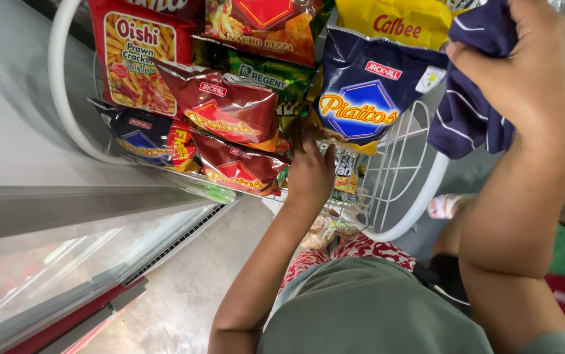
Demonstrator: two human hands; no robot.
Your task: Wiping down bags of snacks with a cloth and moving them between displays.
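We had our left hand (pixel 310 174) reaching into the white wire rack (pixel 405 172), its fingers pushed in among the snack bags; whether they were pinched on anything we could not tell, since the fingertips were hidden behind the packets. Just above that hand, and touching it at the lower edge, hung the dark blue chip bag (pixel 367 92). Our right hand (pixel 533 78) was up at the rack's right side, fingers closed tight on a bunched navy striped cloth (pixel 469 105), which pressed against the blue bag's right edge. Left of the blue bag in the rack lay a green bag (pixel 272 75), and beyond it two dark red chip bags (pixel 230 108), one above the other. Further left in the rack stood a red cracker bag (pixel 139 62) and below it a dark purple bag (pixel 150 139). A yellow bag (pixel 397 23) sat above the blue one at the rack's top.
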